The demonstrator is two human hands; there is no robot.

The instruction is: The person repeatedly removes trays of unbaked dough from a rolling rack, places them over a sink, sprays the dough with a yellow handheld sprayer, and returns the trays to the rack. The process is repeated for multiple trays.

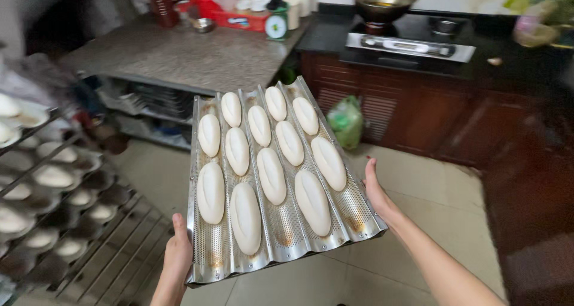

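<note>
Gripping tray (287, 234) edges, hands (178, 255) opposite.

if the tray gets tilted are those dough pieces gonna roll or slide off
Probably not sideways: each dough piece lies along a channel of the perforated tray, whose ridges should stop rolling. Lengthwise sliding seems likelier, since the near channel ends look open. They look soft and unbaked, so a bump may dent them. The left hand and right hand grip opposite edges.
</note>
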